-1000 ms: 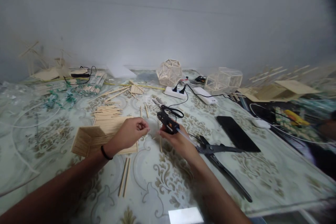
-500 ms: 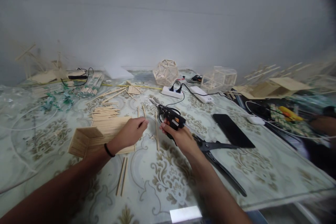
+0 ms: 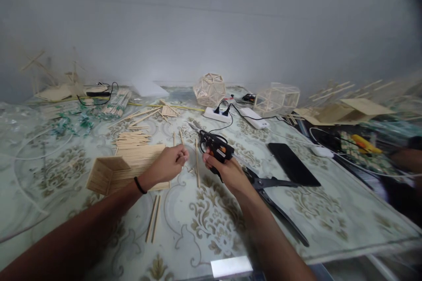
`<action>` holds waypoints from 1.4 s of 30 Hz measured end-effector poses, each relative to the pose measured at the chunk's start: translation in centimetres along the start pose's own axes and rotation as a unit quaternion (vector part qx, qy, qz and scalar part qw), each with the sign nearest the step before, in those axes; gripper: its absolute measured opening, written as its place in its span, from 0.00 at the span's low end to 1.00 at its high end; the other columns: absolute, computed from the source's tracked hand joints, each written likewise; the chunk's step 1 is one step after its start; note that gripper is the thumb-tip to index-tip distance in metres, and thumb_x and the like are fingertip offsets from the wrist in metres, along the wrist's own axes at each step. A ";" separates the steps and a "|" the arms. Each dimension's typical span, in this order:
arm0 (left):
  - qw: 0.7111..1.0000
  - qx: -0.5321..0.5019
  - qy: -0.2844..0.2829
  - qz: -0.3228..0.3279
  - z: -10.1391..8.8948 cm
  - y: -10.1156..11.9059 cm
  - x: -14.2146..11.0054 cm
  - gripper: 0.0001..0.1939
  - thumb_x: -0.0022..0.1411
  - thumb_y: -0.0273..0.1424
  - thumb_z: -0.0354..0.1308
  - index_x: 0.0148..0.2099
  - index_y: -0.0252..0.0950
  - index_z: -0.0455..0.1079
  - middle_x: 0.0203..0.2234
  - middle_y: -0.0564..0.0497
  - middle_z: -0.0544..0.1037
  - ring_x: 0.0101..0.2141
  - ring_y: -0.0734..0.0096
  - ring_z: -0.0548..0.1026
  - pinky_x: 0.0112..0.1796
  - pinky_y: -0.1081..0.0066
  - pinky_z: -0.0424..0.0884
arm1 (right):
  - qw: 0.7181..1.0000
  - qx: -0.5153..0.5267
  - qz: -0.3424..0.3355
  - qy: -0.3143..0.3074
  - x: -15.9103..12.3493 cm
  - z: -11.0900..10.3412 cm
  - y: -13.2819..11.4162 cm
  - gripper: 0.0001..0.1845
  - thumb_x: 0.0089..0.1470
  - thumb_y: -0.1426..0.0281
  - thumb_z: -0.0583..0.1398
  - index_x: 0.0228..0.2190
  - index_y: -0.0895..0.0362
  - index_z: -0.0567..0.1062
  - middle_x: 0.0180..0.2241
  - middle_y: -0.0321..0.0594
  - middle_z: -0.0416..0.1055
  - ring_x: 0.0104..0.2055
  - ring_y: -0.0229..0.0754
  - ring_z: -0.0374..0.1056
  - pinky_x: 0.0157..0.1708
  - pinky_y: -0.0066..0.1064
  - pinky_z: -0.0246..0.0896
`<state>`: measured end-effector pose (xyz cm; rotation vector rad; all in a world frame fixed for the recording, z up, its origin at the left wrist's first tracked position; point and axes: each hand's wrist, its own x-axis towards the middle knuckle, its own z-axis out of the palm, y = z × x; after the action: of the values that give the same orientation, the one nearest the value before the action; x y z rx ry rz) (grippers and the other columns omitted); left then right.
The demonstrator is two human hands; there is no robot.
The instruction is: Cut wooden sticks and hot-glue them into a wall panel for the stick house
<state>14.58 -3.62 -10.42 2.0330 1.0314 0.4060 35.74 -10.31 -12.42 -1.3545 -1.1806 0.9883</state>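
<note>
My right hand (image 3: 227,172) is closed around a black glue gun (image 3: 216,149) with an orange mark, its nozzle pointing left over the table. My left hand (image 3: 169,164) is pinched shut just left of the nozzle, at the edge of a flat panel of glued wooden sticks (image 3: 140,164); what the fingertips pinch is too small to make out. A single loose stick (image 3: 197,164) lies on the table between the two hands. A small open box of sticks (image 3: 103,174) stands at the panel's left end.
Large black shears (image 3: 275,204) lie right of my right arm, beside a black phone (image 3: 292,164). A pile of loose sticks (image 3: 132,139), a white power strip (image 3: 217,115) and two stick polyhedra (image 3: 211,89) sit farther back. Two sticks (image 3: 153,224) lie near the table's front.
My right hand has drawn the glue gun slightly nearer to me and turned it. My left hand has stayed pinched at the panel's edge, shifting only a little.
</note>
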 end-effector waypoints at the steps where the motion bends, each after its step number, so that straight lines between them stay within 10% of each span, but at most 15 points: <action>1: 1.000 0.011 0.009 -0.001 0.0 0.1 0.0 0.17 0.76 0.38 0.63 0.60 0.34 0.74 0.53 0.43 0.81 0.48 0.59 0.82 0.48 0.55 0.83 | 1.000 -0.005 -0.001 0.000 0.0 0.0 0.1 0.16 0.54 0.52 0.68 0.31 0.51 0.77 0.26 0.34 0.72 0.31 0.46 0.70 0.36 0.38 0.67; 11: 0.994 0.091 0.006 0.065 -0.8 0.6 -0.4 0.15 0.76 0.39 0.63 0.56 0.34 0.76 0.49 0.46 0.82 0.45 0.60 0.82 0.47 0.56 0.82 | 0.997 -0.071 -0.009 0.025 -0.2 -0.1 0.1 0.20 0.53 0.49 0.68 0.30 0.52 0.77 0.25 0.36 0.73 0.30 0.46 0.69 0.34 0.38 0.67; 17: 0.989 0.098 -0.024 0.108 -2.5 -0.1 -5.5 0.23 0.78 0.38 0.56 0.29 0.36 0.76 0.26 0.50 0.79 0.32 0.66 0.78 0.41 0.66 0.72 | 0.994 -0.105 -0.037 0.020 -0.4 0.1 -0.7 0.21 0.53 0.48 0.69 0.32 0.53 0.79 0.31 0.39 0.78 0.36 0.50 0.71 0.41 0.40 0.67; 21: 0.990 0.084 -0.059 0.101 -3.3 -1.7 -11.0 0.08 0.71 0.37 0.66 0.47 0.40 0.82 0.40 0.50 0.86 0.32 0.66 0.79 0.40 0.67 0.74 | 0.989 -0.141 -0.036 0.001 -0.9 0.2 -1.0 0.26 0.61 0.45 0.63 0.24 0.52 0.75 0.23 0.38 0.71 0.30 0.47 0.67 0.36 0.39 0.63; 27: 0.988 0.077 -0.096 0.089 -3.6 -4.6 -15.2 0.41 0.57 0.31 0.79 0.69 0.44 0.69 0.66 0.42 0.77 0.64 0.46 0.76 0.64 0.55 0.72 | 0.983 -0.180 -0.024 -0.005 -1.4 1.0 -1.7 0.24 0.61 0.46 0.64 0.24 0.51 0.72 0.23 0.35 0.70 0.29 0.46 0.66 0.33 0.37 0.59; 42: 0.995 0.044 -0.058 0.063 -3.2 -4.2 -14.7 0.46 0.51 0.40 0.82 0.69 0.46 0.67 0.62 0.43 0.79 0.57 0.45 0.81 0.54 0.54 0.80 | 0.979 -0.181 -0.038 -0.090 -1.8 4.2 -4.6 0.20 0.61 0.49 0.66 0.28 0.50 0.73 0.25 0.34 0.71 0.29 0.45 0.67 0.30 0.35 0.62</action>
<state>1.40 -12.08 -10.65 2.1808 0.8674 0.3090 30.72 -11.41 -8.47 -1.5124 -1.5962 0.8825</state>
